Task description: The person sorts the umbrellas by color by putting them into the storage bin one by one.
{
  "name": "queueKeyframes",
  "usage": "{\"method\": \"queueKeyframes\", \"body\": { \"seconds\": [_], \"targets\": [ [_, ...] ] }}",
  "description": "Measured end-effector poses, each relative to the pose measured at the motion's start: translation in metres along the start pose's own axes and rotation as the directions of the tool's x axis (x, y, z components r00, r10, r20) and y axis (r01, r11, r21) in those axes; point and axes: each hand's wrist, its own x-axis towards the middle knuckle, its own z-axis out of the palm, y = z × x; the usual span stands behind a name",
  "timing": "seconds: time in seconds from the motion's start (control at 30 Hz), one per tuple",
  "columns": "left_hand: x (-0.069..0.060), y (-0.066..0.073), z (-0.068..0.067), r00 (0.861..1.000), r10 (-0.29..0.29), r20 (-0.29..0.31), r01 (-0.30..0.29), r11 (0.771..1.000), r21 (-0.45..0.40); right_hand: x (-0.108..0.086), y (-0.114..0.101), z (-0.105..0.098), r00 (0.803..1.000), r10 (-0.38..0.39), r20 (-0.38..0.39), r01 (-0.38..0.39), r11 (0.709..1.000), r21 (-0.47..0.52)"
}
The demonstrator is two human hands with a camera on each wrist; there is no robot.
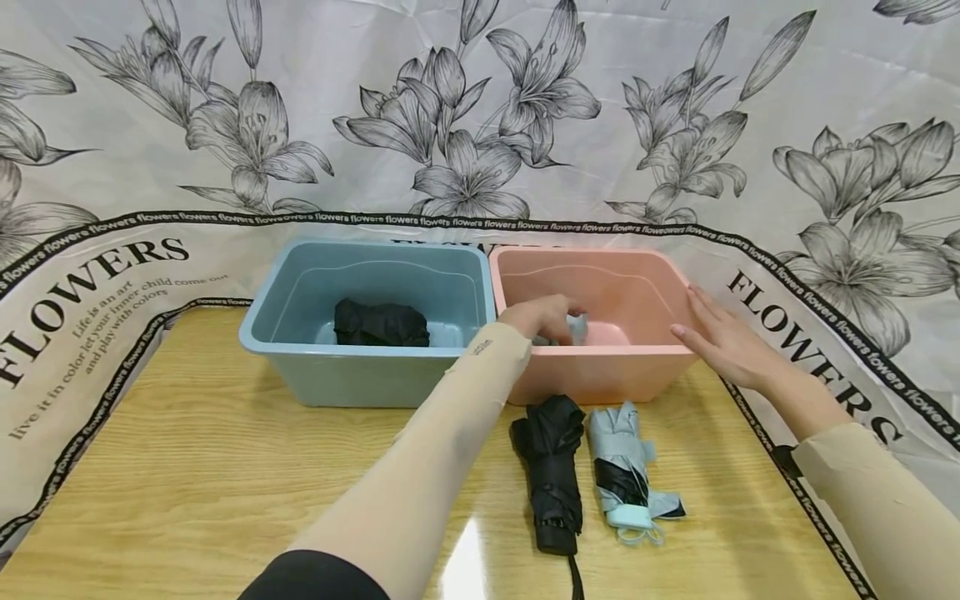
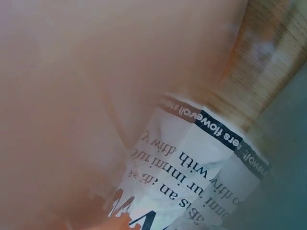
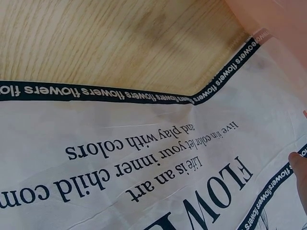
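In the head view my left hand (image 1: 546,320) reaches over the front rim of the pink bin (image 1: 600,352). It grips a grey-blue bundle (image 1: 577,327) inside, resembling a folded umbrella; the bin's front wall hides its lower part and my fingertips. My right hand (image 1: 720,337) rests against the bin's right rim with fingers extended. A fingertip (image 3: 300,175) shows at the edge of the right wrist view. Before the bin lie a black folded umbrella (image 1: 553,475) and a light grey-blue folded umbrella (image 1: 621,458). Pink bin wall (image 2: 96,72) fills much of the blurred left wrist view.
A blue bin (image 1: 367,367) stands against the pink bin's left side, with a black folded bundle (image 1: 381,323) inside. Both bins sit on a wooden table (image 1: 225,467). Behind them hangs a white flower-print cloth (image 1: 465,100), which also runs along the table's sides.
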Motion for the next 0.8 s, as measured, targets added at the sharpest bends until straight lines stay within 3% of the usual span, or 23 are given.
{"method": "queueKeyframes", "body": {
  "seconds": [0.13, 0.3, 0.43, 0.53, 0.67, 0.8],
  "targets": [
    [0.000, 0.002, 0.000, 1.000, -0.001, 0.015, 0.001, 1.000, -0.019, -0.001, 0.001, -0.001, 1.000, -0.013, -0.010, 0.013, 1.000, 0.000],
    [-0.004, 0.005, -0.001, 0.996, 0.055, -0.070, -0.060, 0.995, -0.080, 0.000, 0.001, -0.002, 1.000, -0.009, 0.000, 0.009, 1.000, -0.008],
    [-0.012, 0.006, -0.006, 0.982, 0.105, -0.154, -0.127, 0.982, -0.142, 0.005, -0.002, 0.000, 1.000, -0.020, 0.002, 0.020, 1.000, -0.004],
    [-0.018, 0.012, -0.010, 0.973, 0.134, -0.190, -0.162, 0.977, -0.140, 0.007, -0.003, 0.001, 1.000, -0.013, -0.001, 0.013, 1.000, 0.021],
    [-0.035, 0.027, -0.014, 0.956, 0.182, -0.229, -0.216, 0.967, -0.133, 0.004, -0.002, 0.000, 1.000, 0.022, -0.010, -0.021, 0.996, 0.086],
    [-0.064, 0.038, -0.014, 0.926, 0.230, -0.299, -0.278, 0.952, -0.129, -0.002, -0.001, 0.000, 0.997, 0.067, -0.024, -0.064, 0.992, 0.111]
  ]
}}
